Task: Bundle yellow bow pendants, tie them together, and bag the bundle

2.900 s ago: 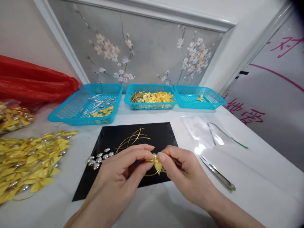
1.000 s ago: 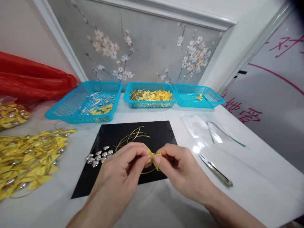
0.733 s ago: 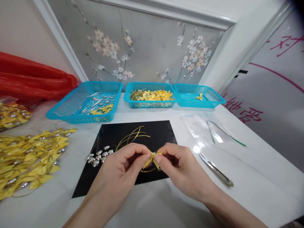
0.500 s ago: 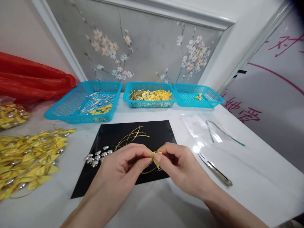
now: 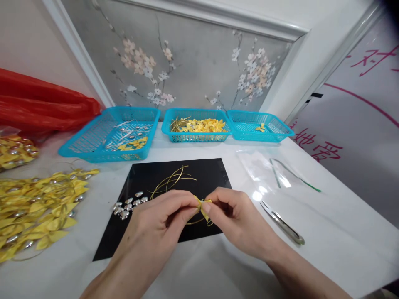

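Blue baskets (image 5: 199, 138) line the desk (image 5: 336, 241); silver beads (image 5: 136, 202) and a metal tool (image 5: 287, 228) flank the left hand (image 5: 156, 220) and right hand (image 5: 241, 218), whose fingers (image 5: 187, 215) pinch and partly hide a yellow bow (image 5: 204, 213) above the black mat (image 5: 210, 172).

A blossom-painted grey panel (image 5: 199, 66) — white-framed — backs the white table (image 5: 343, 236).

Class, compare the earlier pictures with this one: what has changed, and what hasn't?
The yellow bow has shifted in the pinch of the left hand and right hand: its drooping lobe sits higher. Neither visibly lets go. The silver beads, black mat and metal tool stay put.
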The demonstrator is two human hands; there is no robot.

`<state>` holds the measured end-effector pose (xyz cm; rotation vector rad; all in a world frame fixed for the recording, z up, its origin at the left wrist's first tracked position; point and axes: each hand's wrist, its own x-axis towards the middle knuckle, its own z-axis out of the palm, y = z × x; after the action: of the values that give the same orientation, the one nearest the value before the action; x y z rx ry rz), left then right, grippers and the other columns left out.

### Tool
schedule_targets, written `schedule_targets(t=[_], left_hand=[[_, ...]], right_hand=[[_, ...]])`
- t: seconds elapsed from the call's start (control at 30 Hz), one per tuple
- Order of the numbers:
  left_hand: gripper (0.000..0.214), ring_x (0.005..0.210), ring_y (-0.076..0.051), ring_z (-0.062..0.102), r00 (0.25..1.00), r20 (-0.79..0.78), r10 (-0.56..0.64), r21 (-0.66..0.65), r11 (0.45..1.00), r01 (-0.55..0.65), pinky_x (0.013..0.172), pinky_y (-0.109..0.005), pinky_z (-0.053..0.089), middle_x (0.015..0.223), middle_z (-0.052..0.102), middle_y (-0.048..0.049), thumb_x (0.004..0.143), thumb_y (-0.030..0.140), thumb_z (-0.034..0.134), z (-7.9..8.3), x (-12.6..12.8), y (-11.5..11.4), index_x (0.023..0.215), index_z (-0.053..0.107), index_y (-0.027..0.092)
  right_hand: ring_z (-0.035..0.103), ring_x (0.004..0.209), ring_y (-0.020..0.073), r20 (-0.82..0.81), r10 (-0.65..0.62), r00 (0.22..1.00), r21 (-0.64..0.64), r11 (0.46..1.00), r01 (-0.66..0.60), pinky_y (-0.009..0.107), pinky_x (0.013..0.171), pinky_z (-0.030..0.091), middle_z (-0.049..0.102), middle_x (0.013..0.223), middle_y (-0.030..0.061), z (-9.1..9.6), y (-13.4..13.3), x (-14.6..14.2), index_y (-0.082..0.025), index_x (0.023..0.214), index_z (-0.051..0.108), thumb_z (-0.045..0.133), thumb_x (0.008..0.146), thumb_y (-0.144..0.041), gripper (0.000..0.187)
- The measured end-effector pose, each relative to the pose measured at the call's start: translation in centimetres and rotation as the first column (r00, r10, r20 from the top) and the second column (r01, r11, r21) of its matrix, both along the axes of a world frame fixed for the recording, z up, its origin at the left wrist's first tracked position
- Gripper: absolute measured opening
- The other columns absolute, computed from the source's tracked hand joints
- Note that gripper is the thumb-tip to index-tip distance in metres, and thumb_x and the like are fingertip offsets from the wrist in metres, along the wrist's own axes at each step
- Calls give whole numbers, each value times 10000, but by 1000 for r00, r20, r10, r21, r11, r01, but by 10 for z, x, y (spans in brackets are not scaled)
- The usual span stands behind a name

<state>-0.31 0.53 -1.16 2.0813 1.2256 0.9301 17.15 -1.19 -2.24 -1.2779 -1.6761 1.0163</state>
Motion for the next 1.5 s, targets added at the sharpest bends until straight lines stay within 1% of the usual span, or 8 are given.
schedule_targets(t=[0.23,0.57,0.83,0.93,1.1,1.3,1.4,1.5], left_hand=[[147,706,-83,632,1000,4,2,91,996,-2,643,-174,489,815,694,66,818,145,555,-2,0,1,827,648,258],[126,713,-107,643,999,31,7,-63,998,-5,642,-209,503,818,691,71,821,202,565,-5,0,1,853,649,290],[125,745,-88,633,1000,9,5,15,1000,-6,677,-180,489,851,688,68,819,176,567,-4,-1,0,823,647,272],[132,748,-95,633,1000,11,-4,0,1000,4,678,-191,490,848,686,68,825,178,557,-5,-1,0,832,645,276],[121,721,-111,637,1000,4,-15,-89,996,15,633,-218,493,824,683,66,836,212,541,-4,-1,1,862,635,284],[138,755,-105,632,1000,-6,-20,-3,1000,20,687,-211,488,851,687,62,831,179,539,-5,-2,1,846,639,273],[149,751,-103,628,1000,-6,-23,-5,1000,23,681,-210,484,848,685,63,828,170,536,-5,-1,2,844,640,275],[144,756,-115,625,999,11,-33,-69,997,33,678,-224,489,855,680,47,830,182,525,-4,0,3,815,644,262]], right_hand=[[400,539,72,0,-3,1000,10,1000,3,192,470,300,489,614,-36,-1,-1,-1,-169,756,593,506,872,-289,188],[406,552,69,23,3,1000,49,999,-4,189,479,307,488,625,-37,-2,0,0,-168,743,583,511,866,-257,168],[401,543,64,38,10,999,66,998,-12,184,475,302,482,616,-41,-2,1,0,-169,742,581,511,868,-252,166],[403,544,64,40,9,999,62,998,-12,184,475,303,480,616,-42,-2,0,0,-170,746,585,514,869,-255,166],[412,551,66,62,6,998,93,996,-12,186,480,306,490,631,-35,0,1,0,-167,738,588,517,866,-242,164],[417,545,68,68,7,998,105,994,-14,187,480,308,503,629,-32,0,1,1,-169,738,585,515,865,-234,159],[418,545,68,68,10,998,98,995,-17,185,479,310,505,632,-33,-1,1,1,-171,740,583,512,868,-239,161],[417,548,66,74,15,997,103,994,-22,183,481,311,507,636,-33,-1,1,1,-171,744,588,513,869,-237,161]])
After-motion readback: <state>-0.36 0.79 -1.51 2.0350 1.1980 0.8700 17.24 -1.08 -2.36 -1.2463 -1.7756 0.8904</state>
